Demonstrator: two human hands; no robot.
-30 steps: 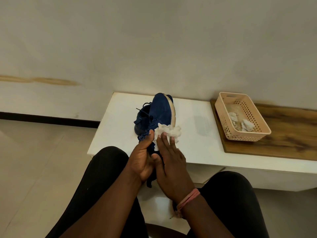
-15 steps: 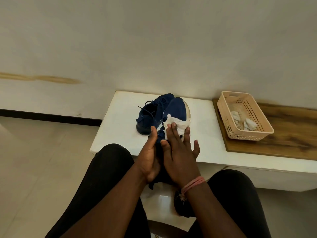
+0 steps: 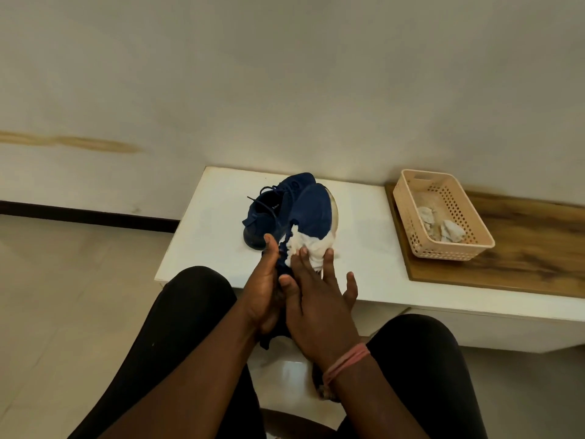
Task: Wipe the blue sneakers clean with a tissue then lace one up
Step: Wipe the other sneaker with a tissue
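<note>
My left hand (image 3: 264,289) gripping the near blue sneaker (image 3: 313,213), my right hand (image 3: 316,299) pressing a tissue (image 3: 308,245) against it, second sneaker (image 3: 269,213) lying beyond on the white table (image 3: 215,236).

Sneakers (image 3: 304,213) on table (image 3: 202,248); basket (image 3: 443,217) right, maybe on board (image 3: 538,270).

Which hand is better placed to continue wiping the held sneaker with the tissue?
Probably the right hand: its fingers already press the tissue against the held sneaker. The left hand grips that sneaker from the side, steadying it.
</note>
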